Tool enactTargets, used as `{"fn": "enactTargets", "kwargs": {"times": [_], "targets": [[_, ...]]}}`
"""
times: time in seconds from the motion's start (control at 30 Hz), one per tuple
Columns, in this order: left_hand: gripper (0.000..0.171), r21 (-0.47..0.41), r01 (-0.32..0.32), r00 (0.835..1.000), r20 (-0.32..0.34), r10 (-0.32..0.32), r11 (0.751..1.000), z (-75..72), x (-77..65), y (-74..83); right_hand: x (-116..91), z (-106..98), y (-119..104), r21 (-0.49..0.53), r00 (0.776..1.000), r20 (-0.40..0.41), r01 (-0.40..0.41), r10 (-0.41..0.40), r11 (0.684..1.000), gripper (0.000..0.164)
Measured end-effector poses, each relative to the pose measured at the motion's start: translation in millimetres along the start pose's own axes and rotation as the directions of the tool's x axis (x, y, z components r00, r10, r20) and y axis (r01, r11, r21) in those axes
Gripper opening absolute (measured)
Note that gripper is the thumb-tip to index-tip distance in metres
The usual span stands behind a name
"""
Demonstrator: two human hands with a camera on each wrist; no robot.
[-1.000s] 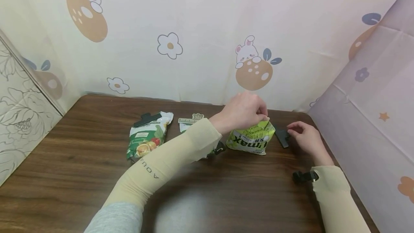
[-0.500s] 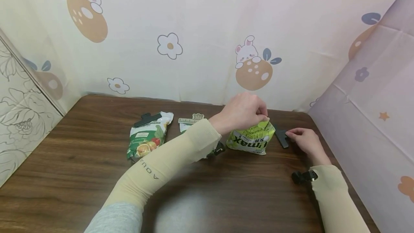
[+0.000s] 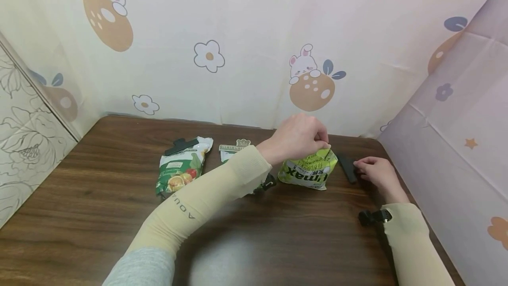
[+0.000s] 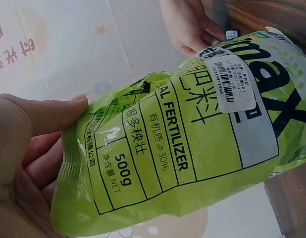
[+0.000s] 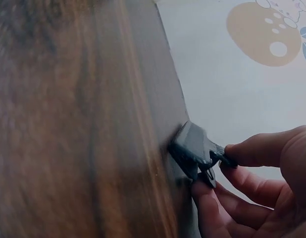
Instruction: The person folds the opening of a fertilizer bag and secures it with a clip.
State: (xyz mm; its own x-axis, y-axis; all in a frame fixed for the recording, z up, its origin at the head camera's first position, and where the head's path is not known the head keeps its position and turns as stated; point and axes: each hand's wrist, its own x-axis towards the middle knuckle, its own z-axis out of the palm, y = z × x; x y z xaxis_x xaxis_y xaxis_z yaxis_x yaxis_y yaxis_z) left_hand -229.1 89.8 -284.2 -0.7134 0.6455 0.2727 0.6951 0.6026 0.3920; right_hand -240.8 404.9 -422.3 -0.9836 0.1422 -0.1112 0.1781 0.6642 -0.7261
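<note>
My left hand (image 3: 299, 136) pinches the sealed top edge of a green fertilizer bag (image 3: 308, 173), thumb on the printed side in the left wrist view (image 4: 158, 153). The bag stands on the table with its lettering facing me. To its right, my right hand (image 3: 379, 174) holds a black bag clip (image 3: 348, 169) by its handles. In the right wrist view the thumb and fingers grip the clip (image 5: 195, 146) from both sides, its long jaw close to the tabletop.
Left on the wooden table (image 3: 278, 242) lies a green-and-white bag (image 3: 180, 169) with a black clip (image 3: 181, 147) on top. Another bag with a pale clip (image 3: 235, 145) is mostly behind my left arm; a black clip (image 3: 269, 182) shows beside it. Patterned curtains border the table.
My right hand has come in to the black clip and taken hold of its handles; the clip has turned and shifted slightly right. My left hand and the fertilizer bag stay put.
</note>
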Motion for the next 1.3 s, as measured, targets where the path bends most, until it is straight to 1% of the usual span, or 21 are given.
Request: {"fn": "enactTargets", "kwargs": {"times": [0.13,0.23,0.37,0.53,0.63,0.77,0.87,1.0,1.13,1.3], "targets": [[0.01,-0.007,0.004,1.0,0.002,-0.004,1.0,-0.1,0.2,0.1,-1.1,-0.6,0.0,0.022,1.0,-0.002,0.004,-0.004,1.0,0.041],[0.009,-0.011,0.004,1.0,0.007,-0.004,1.0,-0.3,0.2,-0.4,-2.1,-0.6,-1.4,0.024,1.0,-0.002,0.022,-0.022,0.999,0.04],[0.009,0.001,0.002,1.0,0.022,-0.002,1.0,-0.9,0.2,-1.5,-3.6,-0.5,-5.6,0.018,0.999,0.017,0.033,-0.034,0.999,0.047],[0.014,0.05,0.016,0.998,0.059,-0.019,0.999,-1.6,1.6,-3.0,-4.5,-1.7,-9.0,-0.001,0.999,0.031,0.014,-0.014,1.0,0.057],[0.018,0.073,0.03,0.996,0.082,-0.036,0.997,-1.5,2.4,-3.9,-4.6,-2.3,-8.6,-0.018,0.999,0.03,0.011,-0.01,1.0,0.06],[0.018,0.078,0.038,0.995,0.09,-0.045,0.996,-1.3,2.6,-4.5,-5.2,-2.6,-7.3,-0.04,0.999,0.043,0.02,-0.019,0.999,0.058],[0.016,0.086,0.039,0.995,0.09,-0.047,0.996,-1.2,2.6,-4.5,-5.6,-3.0,-7.1,-0.079,0.999,0.041,0.037,-0.034,0.996,0.055],[0.014,0.103,0.038,0.994,0.093,-0.048,0.994,-1.7,2.4,-4.4,-5.2,-3.4,-7.5,-0.142,0.996,0.008,0.086,-0.086,0.986,0.048],[0.013,0.11,0.029,0.995,0.089,-0.039,0.993,-2.0,1.7,-4.4,-5.2,-4.2,-9.1,-0.122,0.99,-0.034,0.132,-0.137,0.984,0.043],[0.013,0.116,0.021,0.997,0.077,-0.031,0.993,-1.3,0.7,-4.8,-8.1,-6.2,-14.1,-0.094,0.977,-0.11,0.172,-0.182,0.981,0.045]]}}
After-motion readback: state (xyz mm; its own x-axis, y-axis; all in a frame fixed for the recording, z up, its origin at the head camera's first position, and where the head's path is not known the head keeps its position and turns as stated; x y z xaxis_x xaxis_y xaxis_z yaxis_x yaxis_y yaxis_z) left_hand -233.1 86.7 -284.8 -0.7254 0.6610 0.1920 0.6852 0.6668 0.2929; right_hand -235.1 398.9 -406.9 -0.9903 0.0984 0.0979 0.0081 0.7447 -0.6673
